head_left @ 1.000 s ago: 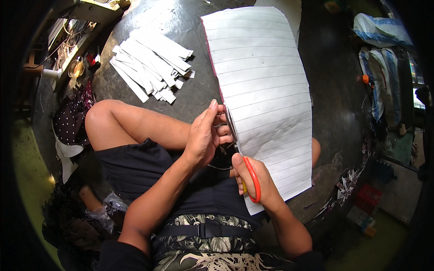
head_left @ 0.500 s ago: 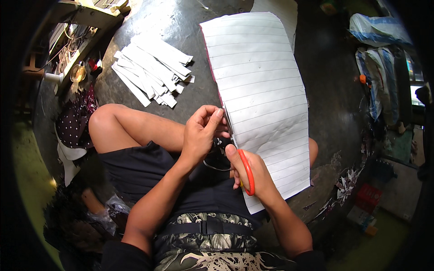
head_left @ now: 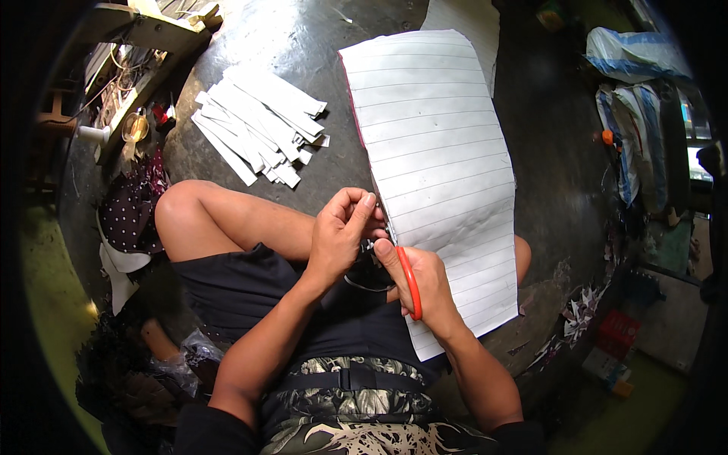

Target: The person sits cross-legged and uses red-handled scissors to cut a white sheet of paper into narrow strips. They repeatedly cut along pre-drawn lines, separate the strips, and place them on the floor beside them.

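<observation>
White and slightly glossy, the sheet (head_left: 432, 136) is long and ruled from side to side with thin dark lines. A dark red border shows along the upper part of its left edge. Its top right corner is rounded off, and shallow creases and dents run over the middle, where the surface buckles. The bottom ends in a slanting edge near the lap.

The sheet stretches from the lap away from the person, covering much of the right leg (head_left: 522, 259), whose knee shows past its right edge. The right grip (head_left: 432, 284) is clenched on the scissors (head_left: 410, 284), round their red-orange handle, and lies over the sheet's lower left part. The blades, partly hidden, point up along the sheet's left edge. The left grip (head_left: 337, 231) is just beside that edge, next to the blades, with thumb and forefinger drawn together; whether they pinch anything I cannot tell. Most of the sheet lies beyond and to the right of both grips.

Well apart from them, left of the sheet's upper half, white strips (head_left: 262, 121) lie in a crossed pile on the dark floor (head_left: 334, 159). A second sheet (head_left: 487, 42), also white, shows partly behind the top right corner.
</observation>
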{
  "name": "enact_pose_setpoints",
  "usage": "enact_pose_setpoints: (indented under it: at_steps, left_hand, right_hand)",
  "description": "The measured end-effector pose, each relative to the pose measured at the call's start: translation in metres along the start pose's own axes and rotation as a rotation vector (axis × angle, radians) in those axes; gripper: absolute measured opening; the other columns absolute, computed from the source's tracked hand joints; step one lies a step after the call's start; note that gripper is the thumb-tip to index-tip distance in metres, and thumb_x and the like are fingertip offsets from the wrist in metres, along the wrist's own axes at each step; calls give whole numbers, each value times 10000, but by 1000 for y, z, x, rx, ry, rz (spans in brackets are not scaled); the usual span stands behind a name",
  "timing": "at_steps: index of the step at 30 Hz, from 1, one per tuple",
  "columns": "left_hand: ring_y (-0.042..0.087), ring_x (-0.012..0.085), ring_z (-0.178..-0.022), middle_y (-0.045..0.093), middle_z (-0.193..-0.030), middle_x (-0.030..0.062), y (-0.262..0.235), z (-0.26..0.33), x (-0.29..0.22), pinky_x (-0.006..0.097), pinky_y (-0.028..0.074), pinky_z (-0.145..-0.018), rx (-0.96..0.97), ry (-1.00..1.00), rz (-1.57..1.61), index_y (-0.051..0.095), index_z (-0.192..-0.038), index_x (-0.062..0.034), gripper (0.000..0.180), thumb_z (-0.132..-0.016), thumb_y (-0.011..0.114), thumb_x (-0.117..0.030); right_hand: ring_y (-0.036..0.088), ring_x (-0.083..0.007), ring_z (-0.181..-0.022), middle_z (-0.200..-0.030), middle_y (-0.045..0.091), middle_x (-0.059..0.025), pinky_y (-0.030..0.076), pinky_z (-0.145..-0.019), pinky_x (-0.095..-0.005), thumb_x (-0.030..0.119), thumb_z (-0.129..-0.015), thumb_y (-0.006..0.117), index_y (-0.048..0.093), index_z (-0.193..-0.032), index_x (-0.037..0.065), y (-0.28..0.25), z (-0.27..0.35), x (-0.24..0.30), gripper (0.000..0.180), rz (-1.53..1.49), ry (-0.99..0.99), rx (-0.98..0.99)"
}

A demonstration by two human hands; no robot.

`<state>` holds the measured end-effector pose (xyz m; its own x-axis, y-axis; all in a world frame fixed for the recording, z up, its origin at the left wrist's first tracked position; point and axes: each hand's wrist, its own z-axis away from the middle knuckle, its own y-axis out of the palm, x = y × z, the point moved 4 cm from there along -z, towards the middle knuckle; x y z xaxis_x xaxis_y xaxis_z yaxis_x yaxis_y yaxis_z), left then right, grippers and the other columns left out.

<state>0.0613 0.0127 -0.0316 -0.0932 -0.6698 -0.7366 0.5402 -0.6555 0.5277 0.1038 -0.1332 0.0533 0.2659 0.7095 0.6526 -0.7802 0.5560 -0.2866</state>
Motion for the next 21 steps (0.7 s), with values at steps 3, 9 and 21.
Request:
enact_pose_setpoints:
  at_steps: [3, 9, 21]
  left_hand:
    - [689, 108, -836, 698, -987, 62, -1, -1, 2, 263, 626, -761, 3, -6, 40, 609, -1155, -20, 212, -1120, 612, -229]
    - [695, 118, -899, 698, -1050, 77, -4, 0, 5, 272, 630, -816, 3, -14, 67, 580, -1174, -29, 218, -1145, 556, -244]
    - [673, 91, -865, 709, -1044, 53, -7, -1, 12, 240, 577, -756, -8, -24, 38, 581, -1167, -74, 211, -1147, 553, -281]
  right_hand:
    - [543, -100, -462, -581, 497, -3, 480, -452, -265, 730, -1040, 508, 549, -739, 70, 0, -3, 0, 726, -49, -11, 16]
    - [543, -119, -467, -574, 495, -8, 468, -459, -288, 782, -1022, 476, 541, -735, 68, -1, -12, 5, 772, -127, 29, 58]
    - [531, -111, -421, -507, 453, 18, 438, -417, -272, 764, -1011, 531, 522, -645, 83, -4, -16, 14, 773, -111, 10, 6]
